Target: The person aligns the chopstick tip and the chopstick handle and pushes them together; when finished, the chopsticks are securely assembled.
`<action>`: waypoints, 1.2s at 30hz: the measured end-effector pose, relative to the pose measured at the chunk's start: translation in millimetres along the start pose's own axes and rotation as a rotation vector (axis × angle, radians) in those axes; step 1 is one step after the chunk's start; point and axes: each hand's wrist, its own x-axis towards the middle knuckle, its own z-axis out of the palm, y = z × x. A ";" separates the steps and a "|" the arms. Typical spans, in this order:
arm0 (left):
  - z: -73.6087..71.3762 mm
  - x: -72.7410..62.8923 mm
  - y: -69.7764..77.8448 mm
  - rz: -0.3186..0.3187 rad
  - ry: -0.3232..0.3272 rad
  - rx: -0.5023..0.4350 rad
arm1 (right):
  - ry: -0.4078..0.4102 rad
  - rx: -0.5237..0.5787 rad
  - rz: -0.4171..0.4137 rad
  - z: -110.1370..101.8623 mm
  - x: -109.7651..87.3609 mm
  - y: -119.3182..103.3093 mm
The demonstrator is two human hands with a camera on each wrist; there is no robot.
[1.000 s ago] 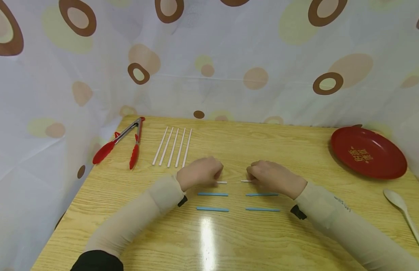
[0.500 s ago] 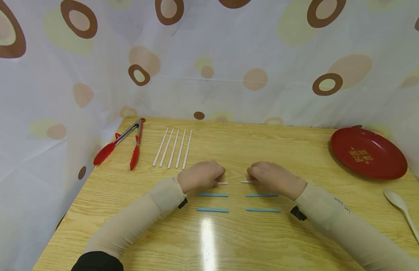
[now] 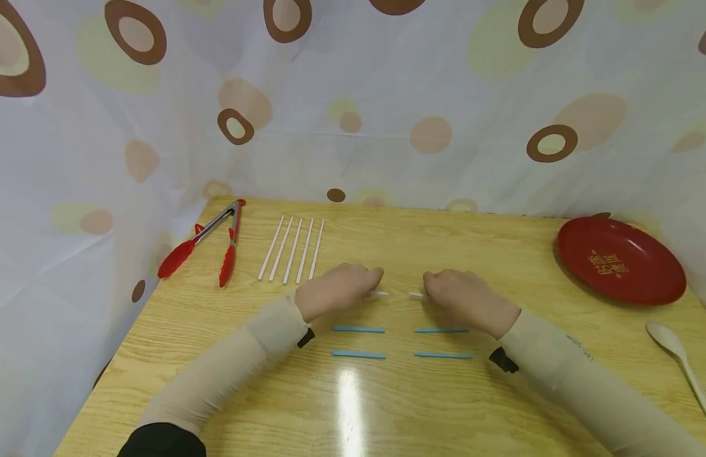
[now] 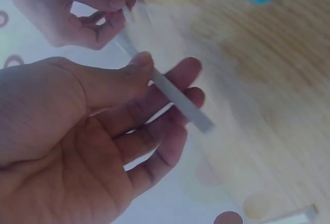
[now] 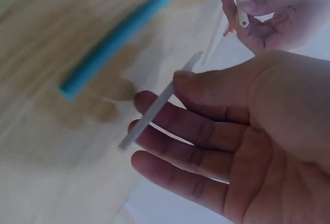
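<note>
My left hand (image 3: 335, 291) pinches a short, thin white stick (image 4: 180, 100) between thumb and fingertips, just above the table. Across a narrow gap, my right hand (image 3: 469, 300) pinches a second short white stick (image 5: 154, 111) the same way. In the head view both sticks are mostly hidden by the hands, with only their inner ends showing. Nearer to me lie several short blue sticks in two rows, among them an upper left blue stick (image 3: 359, 329), an upper right blue stick (image 3: 441, 330) and a lower left blue stick (image 3: 358, 354).
Several long white sticks (image 3: 292, 251) lie side by side behind my left hand. Red-tipped metal tongs (image 3: 215, 223) lie spread at the far left. A red oval plate (image 3: 644, 260) and a white spoon (image 3: 675, 346) are at the right. A patterned cloth (image 3: 387, 95) hangs behind the table.
Both hands have risen and shifted slightly away from me, carrying the white sticks off the table. The gap between the hands is a little different; the blue sticks have stayed put.
</note>
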 end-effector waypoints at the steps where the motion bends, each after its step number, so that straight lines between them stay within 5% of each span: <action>1: -1.5 -0.2 -1.2 0.015 0.025 0.013 | 0.011 -0.004 0.000 -1.6 -0.4 1.3; 15: -29.5 3.5 -5.5 -0.024 0.118 -0.010 | 0.058 0.019 0.069 -32.8 5.5 16.3; 27: -55.2 4.8 -1.4 -0.035 0.247 0.048 | 0.269 0.060 -0.037 -58.6 11.4 20.3; 36: -58.1 5.9 -0.7 -0.021 0.316 0.040 | 0.256 0.075 -0.027 -65.1 12.9 17.6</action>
